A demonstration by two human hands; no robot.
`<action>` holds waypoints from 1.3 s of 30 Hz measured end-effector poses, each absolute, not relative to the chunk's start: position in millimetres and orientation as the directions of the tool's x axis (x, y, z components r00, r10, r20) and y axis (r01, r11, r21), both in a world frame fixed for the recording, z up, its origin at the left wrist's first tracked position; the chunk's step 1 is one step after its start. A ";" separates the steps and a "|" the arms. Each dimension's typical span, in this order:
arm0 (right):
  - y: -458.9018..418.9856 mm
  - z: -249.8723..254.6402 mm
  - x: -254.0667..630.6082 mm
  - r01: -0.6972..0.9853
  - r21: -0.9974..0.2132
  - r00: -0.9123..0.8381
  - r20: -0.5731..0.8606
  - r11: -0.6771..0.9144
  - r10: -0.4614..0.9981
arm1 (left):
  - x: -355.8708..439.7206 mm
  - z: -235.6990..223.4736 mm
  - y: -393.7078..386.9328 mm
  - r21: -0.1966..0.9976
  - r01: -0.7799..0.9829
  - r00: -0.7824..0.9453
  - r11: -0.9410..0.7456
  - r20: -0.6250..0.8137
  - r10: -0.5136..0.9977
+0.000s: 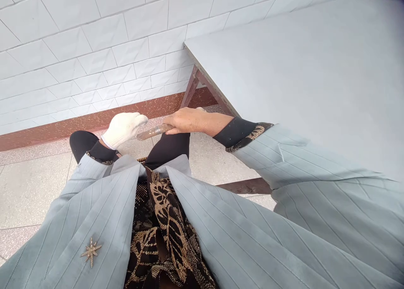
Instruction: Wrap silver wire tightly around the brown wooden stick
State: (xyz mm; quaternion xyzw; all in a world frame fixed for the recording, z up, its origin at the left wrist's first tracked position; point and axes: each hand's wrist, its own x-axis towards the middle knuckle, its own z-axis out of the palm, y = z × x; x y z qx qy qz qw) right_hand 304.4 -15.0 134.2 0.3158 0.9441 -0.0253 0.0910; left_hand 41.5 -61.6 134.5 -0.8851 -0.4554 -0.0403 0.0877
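My right hand (pixel 186 120) is bare and closed around a worn brown handled tool (pixel 154 131). The narrow, scuffed end of this tool points left out of my grip. Its other end is hidden by my fingers, so I cannot tell its exact kind. Just left of the tool is my left hand (pixel 123 129) in a white glove. Its fingers are curled away from me, and whatever they hold, if anything, is hidden. The glove is near the tool's tip; whether they touch I cannot tell. Both hands are above my knees.
A pale grey tabletop (pixel 299 74) on a reddish-brown leg (pixel 190 86) stands to my right, its corner close beyond my right hand. Ahead is a white tiled wall (pixel 94 36) with a reddish-brown skirting (pixel 53 131). Speckled floor tiles (pixel 34 183) lie below.
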 end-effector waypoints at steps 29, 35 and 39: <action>-0.3 126.4 316.6 0.654 0.035 -0.729 -0.239 0.756 0.642 | 47.3 91.4 -66.5 0.104 0.786 0.583 -0.610 0.204 0.786; -26.5 143.0 303.0 0.617 0.021 -0.764 -0.225 0.787 0.605 | 39.6 101.5 -59.7 0.338 0.799 0.440 -0.497 0.233 0.867; -28.9 137.1 302.5 0.552 0.000 -0.825 -0.145 0.834 0.546 | 44.9 88.8 -58.3 0.532 0.708 0.428 -0.465 0.201 0.881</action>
